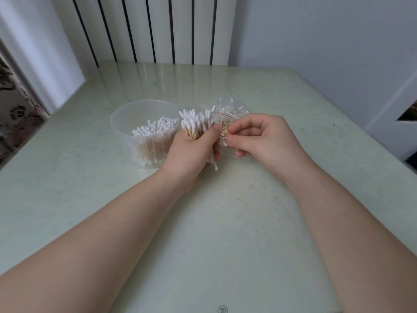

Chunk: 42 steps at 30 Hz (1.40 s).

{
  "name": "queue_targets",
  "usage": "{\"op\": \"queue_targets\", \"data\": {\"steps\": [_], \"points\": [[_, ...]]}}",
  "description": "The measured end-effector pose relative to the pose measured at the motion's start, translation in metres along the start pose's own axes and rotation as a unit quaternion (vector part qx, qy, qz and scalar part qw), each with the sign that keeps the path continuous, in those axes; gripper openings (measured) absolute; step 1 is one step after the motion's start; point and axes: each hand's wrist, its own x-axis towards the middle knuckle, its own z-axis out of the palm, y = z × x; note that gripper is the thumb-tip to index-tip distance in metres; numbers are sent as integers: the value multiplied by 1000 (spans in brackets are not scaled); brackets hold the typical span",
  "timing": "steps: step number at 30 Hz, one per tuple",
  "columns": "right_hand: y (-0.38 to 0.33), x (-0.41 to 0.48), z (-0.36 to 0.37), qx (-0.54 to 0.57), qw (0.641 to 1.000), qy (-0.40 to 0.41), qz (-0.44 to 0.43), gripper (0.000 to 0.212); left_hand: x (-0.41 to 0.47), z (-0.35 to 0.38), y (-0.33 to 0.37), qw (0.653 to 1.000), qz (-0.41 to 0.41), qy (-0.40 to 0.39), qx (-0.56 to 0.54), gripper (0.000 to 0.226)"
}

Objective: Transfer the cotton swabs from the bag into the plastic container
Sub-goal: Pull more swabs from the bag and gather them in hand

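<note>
1. Looking down, I see my left hand [191, 150] gripping cotton swabs [195, 123], white tips on wooden sticks, just right of the plastic container [135, 114].
2. My right hand [259, 136] pinches the clear, red-striped bag [230, 110], farther right.
3. I cannot read the round mark [222, 309].

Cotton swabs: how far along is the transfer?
Done: many swabs stand in the plastic container. In hand: the left hand grips a bundle, the right hand pinches the bag. Left: that bundle and the swabs inside the bag.
</note>
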Motion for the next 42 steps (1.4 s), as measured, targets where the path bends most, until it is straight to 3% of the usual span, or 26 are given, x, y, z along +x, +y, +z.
{"op": "queue_targets", "data": {"steps": [3,7,11,17,19,22,24,27,29,31,36,42], "points": [[1,3,-4,-45,998,45,1,18,-1,1,-1,1000,1,-14,2,13],[0,5,-8,-2,995,96,-8,17,-1,2,0,1000,-2,-28,6,20],[-1,4,-4,79,996,37,-5,19,-1,1,3,1000,-1,-6,14,20],[2,-1,3,75,995,-60,-20,27,-4,0,6,999,-14,-40,-6,12],[2,-1,3,49,996,-69,-36,31,-3,0,5,999,-21,-41,-11,14],[8,0,1,-82,991,-58,-88,35,-3,1,5,999,-24,-41,-10,11],[11,1,-1,-136,982,-62,-114,48,-4,1,7,999,-28,-34,-13,10],[11,-2,-4,-182,968,-121,-125,92,-6,1,11,998,-41,-39,-32,16],[11,-4,-4,-227,951,-165,-128,111,-8,1,13,998,-37,-54,-21,33],[9,-5,-4,-258,941,-176,-133,117,-9,0,14,996,-44,-75,-12,46],[9,-5,-3,-256,948,-130,-138,106,-10,-1,19,988,-83,-125,-41,14],[7,-6,-3,-245,946,-108,-185,72,-13,-1,21,981,-80,-173,-37,12]]}}
